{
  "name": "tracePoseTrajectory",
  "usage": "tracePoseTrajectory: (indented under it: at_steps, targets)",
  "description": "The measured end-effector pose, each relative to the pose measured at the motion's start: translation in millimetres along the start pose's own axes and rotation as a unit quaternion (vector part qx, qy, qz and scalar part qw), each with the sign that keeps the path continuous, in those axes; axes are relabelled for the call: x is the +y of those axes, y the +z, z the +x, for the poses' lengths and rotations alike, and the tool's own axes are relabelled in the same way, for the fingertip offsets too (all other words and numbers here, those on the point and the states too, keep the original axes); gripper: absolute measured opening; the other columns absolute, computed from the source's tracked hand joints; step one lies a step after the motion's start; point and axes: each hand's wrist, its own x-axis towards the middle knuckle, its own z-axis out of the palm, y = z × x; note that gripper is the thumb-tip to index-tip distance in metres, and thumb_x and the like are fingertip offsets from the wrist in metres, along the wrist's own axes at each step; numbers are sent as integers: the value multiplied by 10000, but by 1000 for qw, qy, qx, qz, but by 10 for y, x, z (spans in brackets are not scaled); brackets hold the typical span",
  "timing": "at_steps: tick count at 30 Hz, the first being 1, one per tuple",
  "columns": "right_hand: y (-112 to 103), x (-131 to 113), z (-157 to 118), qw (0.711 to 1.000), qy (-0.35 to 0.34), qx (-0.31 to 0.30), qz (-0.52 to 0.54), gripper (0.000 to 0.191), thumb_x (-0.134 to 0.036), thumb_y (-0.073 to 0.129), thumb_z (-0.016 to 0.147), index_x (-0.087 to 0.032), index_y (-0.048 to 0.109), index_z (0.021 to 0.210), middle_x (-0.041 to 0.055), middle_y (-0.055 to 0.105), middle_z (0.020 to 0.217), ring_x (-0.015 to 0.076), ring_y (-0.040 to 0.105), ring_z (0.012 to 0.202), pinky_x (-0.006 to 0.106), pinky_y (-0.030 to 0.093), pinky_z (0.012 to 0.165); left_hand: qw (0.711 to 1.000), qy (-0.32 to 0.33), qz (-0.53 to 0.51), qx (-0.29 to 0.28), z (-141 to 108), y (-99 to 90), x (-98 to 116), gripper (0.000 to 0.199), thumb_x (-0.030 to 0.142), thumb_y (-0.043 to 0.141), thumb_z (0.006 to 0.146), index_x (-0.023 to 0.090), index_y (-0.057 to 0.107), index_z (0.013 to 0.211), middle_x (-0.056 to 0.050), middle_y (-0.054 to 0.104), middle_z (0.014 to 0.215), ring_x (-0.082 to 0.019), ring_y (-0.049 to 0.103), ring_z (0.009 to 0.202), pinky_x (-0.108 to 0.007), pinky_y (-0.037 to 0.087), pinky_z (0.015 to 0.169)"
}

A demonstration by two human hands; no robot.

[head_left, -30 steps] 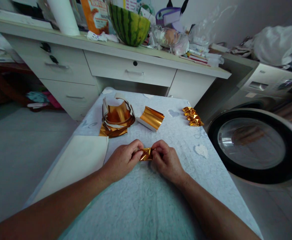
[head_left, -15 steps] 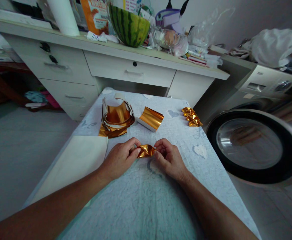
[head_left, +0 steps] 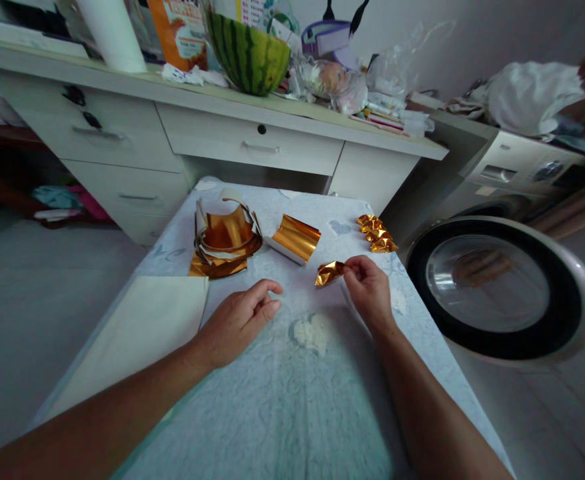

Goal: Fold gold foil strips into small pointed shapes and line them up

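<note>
Between the thumb and fingers of my right hand [head_left: 369,290] is one end of a folded gold foil piece [head_left: 329,273], held just over the cloth. My left hand [head_left: 242,319] rests near the middle, thumb and index finger apart, holding nothing. Beyond it lies a curled gold sheet [head_left: 296,238] with a white underside. A stack of curled gold sheets [head_left: 229,230] stands further left. Several folded gold pieces [head_left: 376,233] sit in a row near the right edge of the cloth.
A pale sheet [head_left: 142,327] lies on the left of the cloth-covered table [head_left: 297,413]. Behind are a white desk with drawers [head_left: 252,137] and a cut watermelon [head_left: 249,53]. An open washing machine door [head_left: 497,287] is at the right.
My right hand has moved right and forward with the folded gold piece. My left hand has let go of it and stayed near its place. The view has shifted slightly.
</note>
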Motion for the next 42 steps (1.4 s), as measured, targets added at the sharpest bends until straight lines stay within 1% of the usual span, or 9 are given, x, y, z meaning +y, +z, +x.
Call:
tracePoseTrajectory:
  at_steps: [2,4,6,12,16,22,33,37,42]
  targets:
    - [-111,91,99,998,18,60,-19,140,-302,568,772,-181,637,784,-45,502,584,119,461,557,237,366,561,1000,0,8,-3,1,4,-2,267,413,413,962,218,521,1109,69,502,640,-130,518,599,-248,360,587]
    - [-228,188,187,993,33,106,-42,171,-311,573,754,-174,669,785,-28,548,607,131,490,580,253,383,594,1000,0,14,-6,-4,7,-6,252,395,428,954,217,520,1107,71,498,637,-126,510,590,-245,355,584]
    - [-340,294,260,987,49,141,-59,216,-321,568,744,-165,700,816,0,611,658,150,534,617,271,409,635,1000,1,22,-10,-10,8,-11,239,376,440,946,215,520,1103,69,513,643,-127,513,595,-245,357,588]
    - [-617,602,400,957,115,215,-159,274,-303,540,701,-154,736,820,48,670,669,187,571,615,287,403,601,999,4,39,-22,-7,7,-12,200,328,454,915,208,534,1054,57,545,666,-128,534,615,-242,372,598]
    - [-720,772,442,945,139,229,-187,278,-273,530,675,-143,747,792,85,697,692,216,585,644,310,401,613,999,4,46,-26,0,5,-6,193,315,451,907,209,543,1040,56,547,673,-125,535,609,-238,378,597]
    - [-738,937,468,938,156,230,-206,306,-273,519,673,-145,760,810,101,720,735,228,592,668,321,410,624,998,-6,57,-35,0,-3,10,200,303,461,887,203,569,1023,39,585,698,-129,547,614,-237,386,596]
    - [-748,995,501,941,155,228,-196,304,-289,524,691,-153,772,806,101,734,761,242,631,731,327,434,678,996,-2,74,-42,-7,12,-8,177,282,471,890,203,603,977,13,653,756,-141,597,680,-243,416,632]
    - [-741,1030,507,942,159,233,-180,286,-289,538,690,-153,761,806,91,728,739,227,626,687,319,437,650,996,4,75,-41,-4,8,-3,166,282,476,888,206,609,954,8,663,768,-146,609,697,-244,427,640]
    - [-751,1086,526,936,164,265,-163,340,-293,569,666,-120,733,909,84,699,708,211,594,629,315,443,620,997,9,72,-41,1,6,-3,162,267,476,881,205,618,931,-1,670,782,-152,620,720,-242,436,641]
